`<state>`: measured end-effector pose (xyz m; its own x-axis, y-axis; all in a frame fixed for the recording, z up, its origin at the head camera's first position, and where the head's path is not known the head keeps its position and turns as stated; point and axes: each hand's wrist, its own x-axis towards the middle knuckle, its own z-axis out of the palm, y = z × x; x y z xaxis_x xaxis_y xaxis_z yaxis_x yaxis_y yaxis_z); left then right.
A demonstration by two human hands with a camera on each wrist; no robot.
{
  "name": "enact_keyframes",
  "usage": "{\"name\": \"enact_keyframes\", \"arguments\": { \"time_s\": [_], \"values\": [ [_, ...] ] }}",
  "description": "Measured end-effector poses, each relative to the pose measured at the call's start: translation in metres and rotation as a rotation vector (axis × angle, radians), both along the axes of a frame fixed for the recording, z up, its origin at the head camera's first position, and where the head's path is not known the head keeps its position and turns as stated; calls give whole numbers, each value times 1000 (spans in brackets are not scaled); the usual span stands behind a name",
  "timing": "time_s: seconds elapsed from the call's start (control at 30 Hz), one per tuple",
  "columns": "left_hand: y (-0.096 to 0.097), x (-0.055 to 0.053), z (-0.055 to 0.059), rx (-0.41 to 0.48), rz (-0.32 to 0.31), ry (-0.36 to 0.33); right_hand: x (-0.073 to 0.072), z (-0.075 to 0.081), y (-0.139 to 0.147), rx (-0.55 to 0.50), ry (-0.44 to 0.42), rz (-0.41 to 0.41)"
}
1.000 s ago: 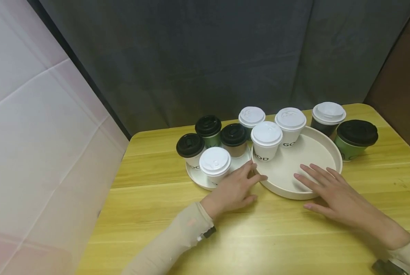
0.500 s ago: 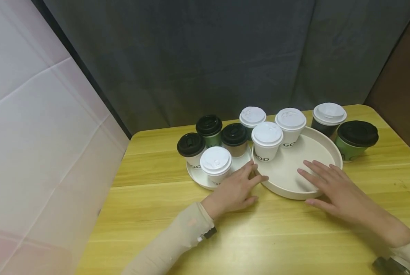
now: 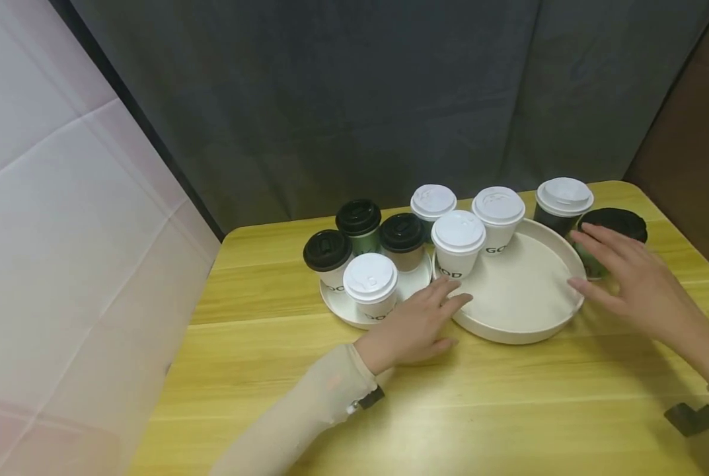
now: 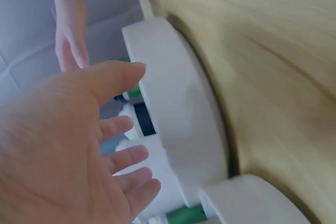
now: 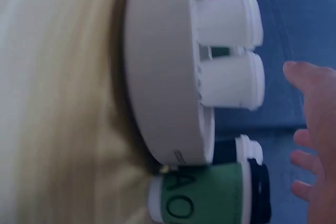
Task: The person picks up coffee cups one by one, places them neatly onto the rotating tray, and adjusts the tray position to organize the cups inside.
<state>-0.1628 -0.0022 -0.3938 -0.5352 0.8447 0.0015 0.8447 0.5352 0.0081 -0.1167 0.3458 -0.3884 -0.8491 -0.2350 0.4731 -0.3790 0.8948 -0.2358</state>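
My right hand (image 3: 645, 284) is over the right side of the round cream tray (image 3: 526, 297), fingers extended and apart, holding nothing. In the head view it partly covers a green paper cup with a black lid (image 3: 618, 221); the right wrist view shows this green cup (image 5: 210, 192) upright beside the tray. My left hand (image 3: 416, 324), fingers loosely spread and holding nothing, is at the tray's near left rim. Two white cups (image 3: 456, 248) (image 3: 497, 228) with white lids stand on the tray's left part. Left of my left hand is a white-lidded cup (image 3: 371, 284) on a smaller plate (image 3: 339, 307).
Black-lidded cups (image 3: 327, 254) (image 3: 359, 221) (image 3: 403, 238) share the smaller plate. Behind the trays are a white-lidded cup (image 3: 433, 201) and a dark cup with a white lid (image 3: 562, 201). A dark curtain (image 3: 360, 106) hangs behind the wooden table (image 3: 259, 370); a pale panel (image 3: 80, 264) is at left.
My right hand has moved up and right, from over the tray's near edge to the green cup. My left hand has shifted slightly right; the cups and trays stay put.
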Motion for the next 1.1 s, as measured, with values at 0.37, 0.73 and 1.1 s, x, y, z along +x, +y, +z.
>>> {"name": "enact_keyframes", "arguments": {
  "time_s": [0.37,0.73,1.1],
  "values": [
    [46,-14,18,172,-126,-243,-25,18,27,-38,-4,-157],
    [103,-34,27,402,-66,-590,-45,9,49,-94,-187,-256],
    [149,-45,21,509,42,-810,-51,0,55,-141,-246,-264]
  ]
}}
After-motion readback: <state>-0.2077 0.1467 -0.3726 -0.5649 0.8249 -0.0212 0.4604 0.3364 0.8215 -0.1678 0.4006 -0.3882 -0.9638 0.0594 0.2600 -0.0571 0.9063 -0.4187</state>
